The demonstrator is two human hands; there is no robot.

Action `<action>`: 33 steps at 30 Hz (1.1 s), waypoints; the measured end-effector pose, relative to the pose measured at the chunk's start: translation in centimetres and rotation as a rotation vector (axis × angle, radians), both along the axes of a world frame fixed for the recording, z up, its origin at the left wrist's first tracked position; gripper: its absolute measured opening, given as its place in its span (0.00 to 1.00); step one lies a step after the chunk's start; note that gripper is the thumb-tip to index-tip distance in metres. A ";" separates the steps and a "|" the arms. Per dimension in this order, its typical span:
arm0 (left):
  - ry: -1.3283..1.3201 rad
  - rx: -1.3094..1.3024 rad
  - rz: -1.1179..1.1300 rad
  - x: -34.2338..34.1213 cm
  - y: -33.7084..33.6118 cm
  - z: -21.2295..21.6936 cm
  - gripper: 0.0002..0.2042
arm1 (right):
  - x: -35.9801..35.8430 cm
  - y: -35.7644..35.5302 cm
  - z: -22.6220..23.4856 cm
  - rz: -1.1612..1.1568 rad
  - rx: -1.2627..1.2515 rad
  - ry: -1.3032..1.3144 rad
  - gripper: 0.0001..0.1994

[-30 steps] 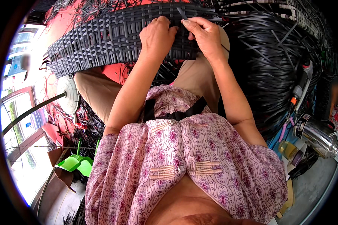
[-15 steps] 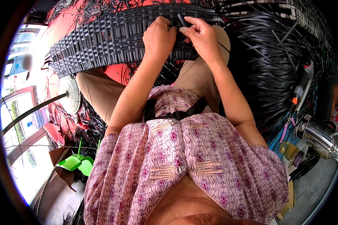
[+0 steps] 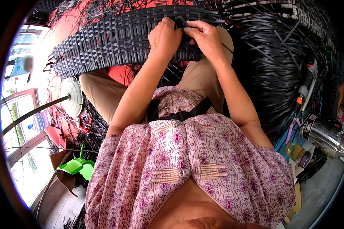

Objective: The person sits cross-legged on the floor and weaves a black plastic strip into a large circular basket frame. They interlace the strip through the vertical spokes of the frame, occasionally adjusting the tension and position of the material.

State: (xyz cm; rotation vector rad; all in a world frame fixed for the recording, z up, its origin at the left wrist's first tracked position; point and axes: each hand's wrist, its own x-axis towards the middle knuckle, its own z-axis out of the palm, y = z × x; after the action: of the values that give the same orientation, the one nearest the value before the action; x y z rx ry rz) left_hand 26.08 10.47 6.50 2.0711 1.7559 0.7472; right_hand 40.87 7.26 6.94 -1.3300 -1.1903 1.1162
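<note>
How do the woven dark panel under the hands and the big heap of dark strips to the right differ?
The woven panel is flat, its strips interlaced in a tight grid; the heap of strips is loose and tangled. Both hands, left hand and right hand, grip the panel; none touches the heap. Both are dark plastic-like strips.

Single head-worn fisheye view, looking steeply down, close over the lap

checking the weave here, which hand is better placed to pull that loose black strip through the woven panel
Probably the right hand: its fingertips already pinch the loose black plastic strip at the top edge of the dark woven wicker panel. The left hand rests closed on the panel beside it, seemingly steadying.
</note>
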 end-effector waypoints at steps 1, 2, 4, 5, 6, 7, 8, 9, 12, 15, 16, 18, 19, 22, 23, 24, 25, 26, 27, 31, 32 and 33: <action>-0.007 -0.002 -0.004 0.0 0.0 0.2 0.15 | -0.1 -0.2 0.3 -0.018 -0.008 0.015 0.17; -0.013 -0.004 -0.008 0.0 0.0 0.5 0.14 | -0.2 -0.2 0.5 -0.035 -0.015 0.029 0.17; -0.025 -0.010 -0.007 -0.1 0.0 0.7 0.13 | -0.1 -0.3 0.3 -0.039 -0.022 0.025 0.17; -0.030 -0.014 -0.001 -0.1 0.0 0.7 0.13 | -0.1 -0.2 0.1 -0.042 -0.025 0.024 0.17; -0.036 -0.019 0.002 0.0 0.1 0.5 0.12 | 0.0 -0.2 0.0 -0.045 -0.021 0.023 0.17; -0.046 -0.016 0.005 0.0 0.1 0.4 0.13 | 0.0 -0.2 -0.2 -0.048 -0.016 0.022 0.17; -0.056 -0.013 0.008 0.0 0.2 0.3 0.14 | 0.1 -0.2 -0.2 -0.052 -0.012 0.021 0.17; -0.064 -0.011 0.013 -0.1 0.2 0.1 0.16 | 0.2 -0.1 -0.3 -0.029 -0.021 0.001 0.17; -0.156 0.058 -0.010 -0.5 0.2 -0.8 0.15 | 0.4 0.3 -0.3 0.022 -0.057 -0.080 0.17; -0.194 0.012 -0.006 -0.6 0.3 -1.0 0.14 | 0.3 0.6 0.3 0.041 -0.108 -0.184 0.16; -0.193 0.019 -0.007 -0.6 0.4 -1.1 0.14 | 0.3 0.6 0.5 0.048 -0.121 -0.207 0.16; -0.190 0.033 -0.011 -0.6 0.5 -1.4 0.14 | 0.2 0.8 0.7 0.056 -0.119 -0.269 0.15; -0.194 0.027 -0.011 -0.7 0.5 -1.5 0.14 | 0.2 0.9 0.7 0.057 -0.104 -0.308 0.15; -0.211 0.007 -0.023 -0.7 0.4 -1.3 0.15 | 0.0 1.1 1.2 0.088 -0.082 -0.417 0.14; -0.219 -0.001 -0.033 -0.8 0.3 -1.1 0.15 | 0.0 1.2 1.3 0.103 -0.079 -0.452 0.14; -0.227 -0.008 -0.042 -0.9 0.2 -0.9 0.16 | 0.0 1.3 1.2 0.106 -0.094 -0.423 0.14; -0.240 -0.019 -0.051 -1.0 0.1 -0.7 0.16 | 0.1 1.4 0.9 0.110 -0.110 -0.395 0.14; -0.252 -0.029 -0.060 -1.1 0.1 -0.5 0.16 | 0.2 1.6 0.8 0.114 -0.125 -0.366 0.14; -0.263 -0.041 -0.068 -1.2 0.0 -0.5 0.17 | 0.3 1.8 0.7 0.127 -0.122 -0.397 0.14; -0.239 0.030 -0.173 -2.2 0.7 -1.4 0.17 | 0.3 2.7 0.6 0.169 -0.129 -0.510 0.14; -0.209 0.038 -0.191 -2.4 0.9 -1.4 0.16 | 0.2 2.8 0.6 0.178 -0.137 -0.536 0.14; -0.179 0.047 -0.209 -2.6 1.0 -1.3 0.16 | 0.1 2.8 0.7 0.180 -0.131 -0.549 0.14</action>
State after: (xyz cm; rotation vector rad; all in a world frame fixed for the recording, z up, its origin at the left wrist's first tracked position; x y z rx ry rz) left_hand 23.51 11.50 5.18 2.1041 1.4153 0.8873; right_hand 40.93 10.05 7.62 -1.7237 -1.6834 0.9930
